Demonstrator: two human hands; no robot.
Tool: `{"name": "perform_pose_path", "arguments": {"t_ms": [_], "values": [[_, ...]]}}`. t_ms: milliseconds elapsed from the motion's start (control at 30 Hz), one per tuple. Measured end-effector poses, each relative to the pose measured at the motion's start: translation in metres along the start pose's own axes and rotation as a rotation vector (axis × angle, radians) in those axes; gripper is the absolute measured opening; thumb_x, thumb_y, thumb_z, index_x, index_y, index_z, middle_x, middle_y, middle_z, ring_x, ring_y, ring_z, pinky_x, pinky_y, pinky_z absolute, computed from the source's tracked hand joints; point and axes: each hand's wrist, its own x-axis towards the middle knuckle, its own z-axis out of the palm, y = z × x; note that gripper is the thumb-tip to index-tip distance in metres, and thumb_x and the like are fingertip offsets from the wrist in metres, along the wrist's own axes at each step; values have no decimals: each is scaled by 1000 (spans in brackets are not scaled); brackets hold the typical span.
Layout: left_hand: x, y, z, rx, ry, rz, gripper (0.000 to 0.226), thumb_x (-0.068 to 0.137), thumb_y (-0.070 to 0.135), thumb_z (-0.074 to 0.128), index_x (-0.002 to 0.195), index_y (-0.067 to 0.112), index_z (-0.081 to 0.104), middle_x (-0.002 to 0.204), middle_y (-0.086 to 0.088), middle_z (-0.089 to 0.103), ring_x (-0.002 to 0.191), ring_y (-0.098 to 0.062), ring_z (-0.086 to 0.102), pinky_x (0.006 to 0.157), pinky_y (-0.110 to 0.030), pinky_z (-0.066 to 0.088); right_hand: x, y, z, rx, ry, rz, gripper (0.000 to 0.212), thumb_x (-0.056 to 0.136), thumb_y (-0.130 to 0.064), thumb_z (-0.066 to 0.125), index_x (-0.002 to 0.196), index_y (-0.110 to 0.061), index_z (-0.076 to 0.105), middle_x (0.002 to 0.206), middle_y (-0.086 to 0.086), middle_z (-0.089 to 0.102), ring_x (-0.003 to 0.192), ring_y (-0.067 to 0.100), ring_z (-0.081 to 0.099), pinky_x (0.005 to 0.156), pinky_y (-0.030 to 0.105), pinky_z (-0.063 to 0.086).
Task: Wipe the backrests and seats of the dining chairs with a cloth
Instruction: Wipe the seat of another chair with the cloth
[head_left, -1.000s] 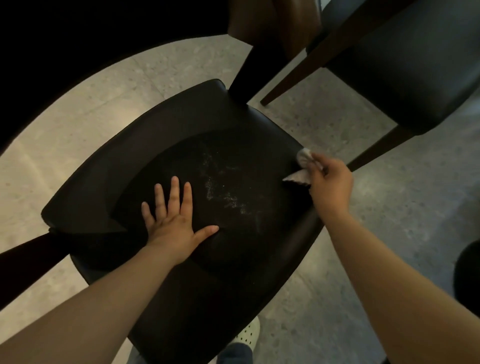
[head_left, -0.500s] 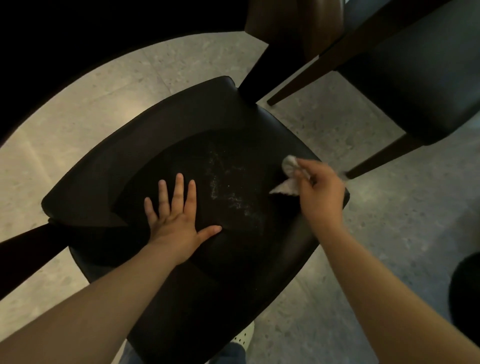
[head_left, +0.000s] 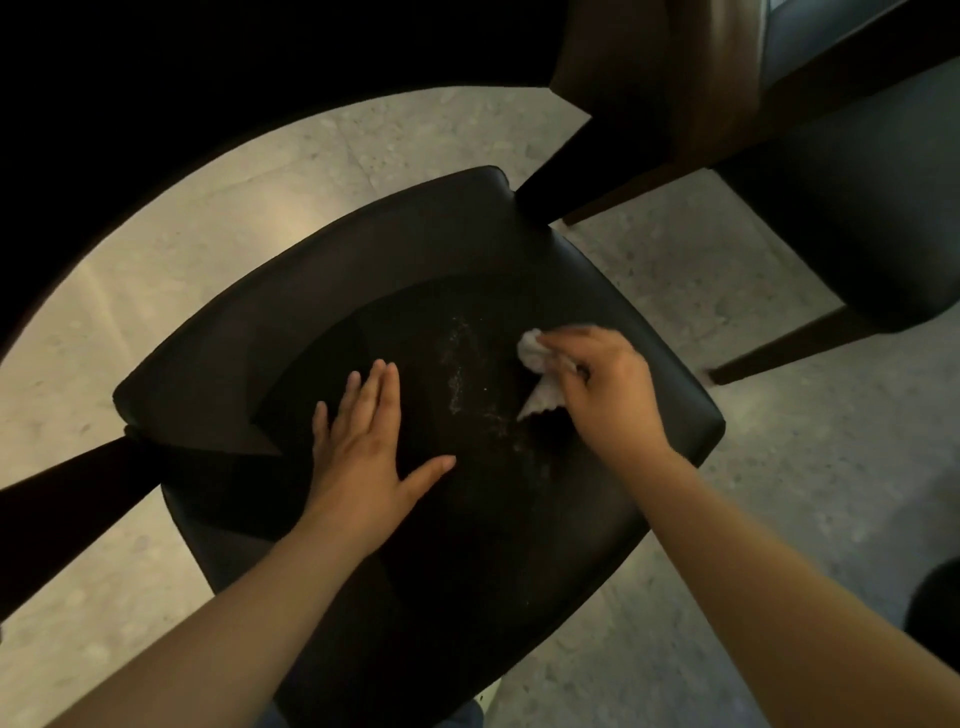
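Obs.: one white crumpled cloth (head_left: 532, 354) lies on the right half of the black padded leather-like chair seat (head_left: 467, 249), touching it. Long axis runs roughly far to near: bunched end away from the person, flared loose end pointing back toward them.

Right hand (head_left: 608, 389): fingers curled over the cloth and pinching it against the seat; part of the cloth is hidden under the hand.

Left hand (head_left: 363, 441): flat on the seat's middle, fingers straight and close together, thumb spread to the right, holding nothing.

Between the two hands: a scatter of pale specks (head_left: 457, 364) on the dark surface, just left of the cloth.

Seat sits diagonally in view, one rounded corner pointing away from the person. Dark wooden chair legs visible: one at the left edge (head_left: 62, 509), one at the far corner (head_left: 550, 192).

Count: chairs 2, cloth 1, hands 2. The second dark upholstered chair (head_left: 857, 234) stands at the upper right, near but apart from the first, its brown legs angled over the pale speckled stone floor (head_left: 779, 467). Nothing lies between the cloth and the specks.
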Motion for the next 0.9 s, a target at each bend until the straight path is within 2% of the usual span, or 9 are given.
{"name": "perform_pose_path", "arguments": {"t_ms": [67,167,233,300,400,533,700,833,900], "values": [[-5,-4,-5,-76,85,-24,99,84,66,49,150,31,-15,160,12,-13,144,-8,-18,119,-41,-7,31,-9,9,-14,13,39,35,93,-10,55,125,-24,63,132,-3,55,126,16,45,107,32,37],[-6,-9,-8,-30,150,-88,90,87,62,49,154,25,1,162,5,-4,147,-14,-10,121,-42,-2,42,-15,32,-15,-71,103,38,92,-14,56,127,-27,60,134,-4,52,126,14,45,110,34,37],[-6,-13,-8,22,158,-109,88,88,62,49,154,24,5,162,2,-4,148,-18,-9,120,-44,-2,18,-13,40,-34,-107,32,36,92,-13,57,124,-28,62,130,-7,54,122,7,43,105,21,36],[-4,-19,-6,51,132,-129,89,88,62,48,154,25,2,161,3,-10,147,-19,-14,120,-46,-3,-7,-9,33,-19,-196,-31,32,92,-13,58,118,-31,65,122,-12,57,117,2,45,99,12,29],[-5,-28,4,109,94,-119,90,88,68,36,153,27,-11,157,6,-28,143,-17,-29,119,-47,-8,-15,-7,12,10,-314,-111,30,92,-12,59,113,-32,68,111,-20,58,110,-2,50,98,18,38],[-6,-35,18,142,131,-86,88,81,76,10,150,28,-20,153,6,-37,138,-14,-39,117,-45,-15,33,-27,6,9,-151,-176,28,92,-10,57,114,-23,68,111,-10,61,108,6,55,95,28,46],[-3,-40,25,198,169,-75,86,79,77,-1,146,29,-26,152,5,-39,139,-16,-37,113,-43,-22,110,-60,37,27,-107,-89,28,95,-9,54,120,-19,66,125,1,59,117,16,54,104,33,43],[-2,-41,27,197,175,-70,85,78,78,-3,143,31,-32,151,6,-42,139,-17,-38,109,-40,-29,105,-58,53,-35,-232,-88,29,97,-14,54,123,-21,62,126,-1,58,118,13,52,106,36,41],[-3,-42,27,184,175,-62,85,79,77,-1,144,31,-31,151,6,-42,139,-16,-37,108,-39,-30,81,-50,46,-56,-355,-87,28,95,-19,54,121,-26,62,119,-8,59,110,4,52,101,28,43]]}}
